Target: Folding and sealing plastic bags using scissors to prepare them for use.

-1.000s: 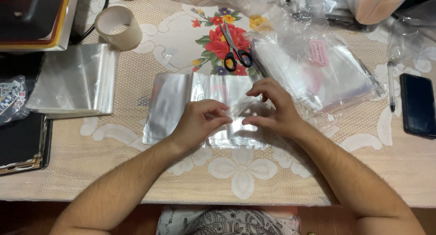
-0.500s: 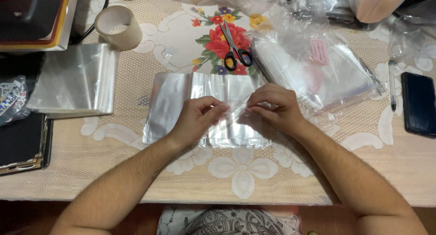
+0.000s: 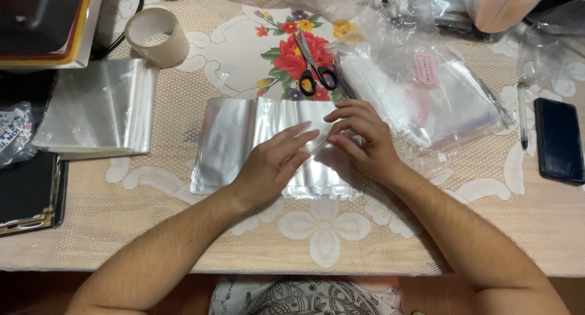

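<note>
A stack of clear plastic sleeves lies flat on the lace-patterned tablecloth in front of me. My left hand rests palm down on the top sleeve with its fingers stretched out and pointing right. Fingertips of my right hand are bent and press on the sleeve's right part, almost touching the left hand's fingertips. Neither hand lifts anything off the table.
Black-handled scissors lie on a flower print behind the sleeves. A tape roll stands at the back left, another pile of clear sleeves at the left. Plastic bags crowd the right, with a pen and a dark phone.
Both hands had pinched and raised the sleeve's edge between them. Now the left hand has flattened onto the sleeve and the right hand's fingers press it down.
</note>
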